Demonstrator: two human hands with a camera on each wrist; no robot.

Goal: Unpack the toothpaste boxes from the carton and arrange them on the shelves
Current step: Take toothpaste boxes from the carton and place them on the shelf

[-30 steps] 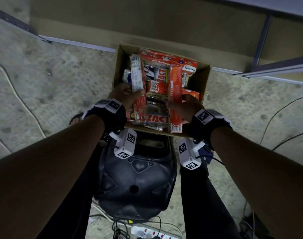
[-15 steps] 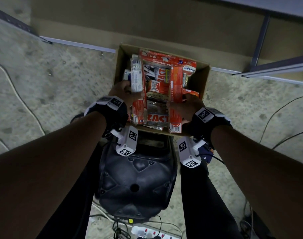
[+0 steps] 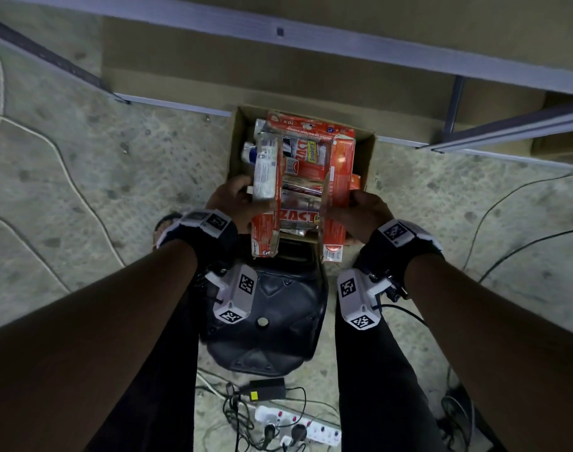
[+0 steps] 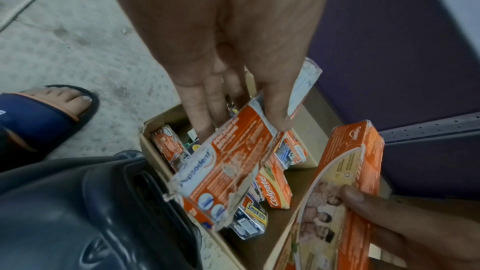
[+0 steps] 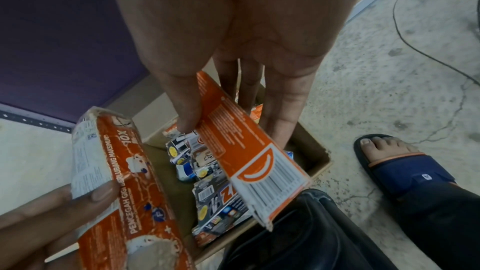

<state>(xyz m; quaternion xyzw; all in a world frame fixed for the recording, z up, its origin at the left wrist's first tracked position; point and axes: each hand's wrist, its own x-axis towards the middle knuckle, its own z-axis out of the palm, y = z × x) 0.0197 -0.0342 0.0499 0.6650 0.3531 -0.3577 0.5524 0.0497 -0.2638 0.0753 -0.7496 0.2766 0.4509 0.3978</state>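
An open cardboard carton (image 3: pixel 367 154) stands on the floor with several toothpaste boxes lying inside. My left hand (image 3: pixel 242 203) pinches an orange and white Pepsodent box (image 3: pixel 264 190) between thumb and fingers, raised over the carton's left side. In the left wrist view this Pepsodent box (image 4: pixel 228 171) has a torn near end. My right hand (image 3: pixel 360 210) grips an orange Colgate box (image 3: pixel 339 187) over the carton's right side. The right wrist view shows the thumb on the Colgate box (image 5: pixel 246 151), with the fingers behind it.
A black stool (image 3: pixel 265 324) sits between my legs, just before the carton. Grey shelf rails (image 3: pixel 311 37) and brown shelf boards run behind the carton. A power strip (image 3: pixel 298 432) and loose cables lie on the concrete floor. A sandalled foot (image 4: pixel 52 114) stands beside the carton.
Both hands have lifted their boxes a little higher and nearer to me above the carton. The head view has tilted, bringing an upper shelf rail into sight.
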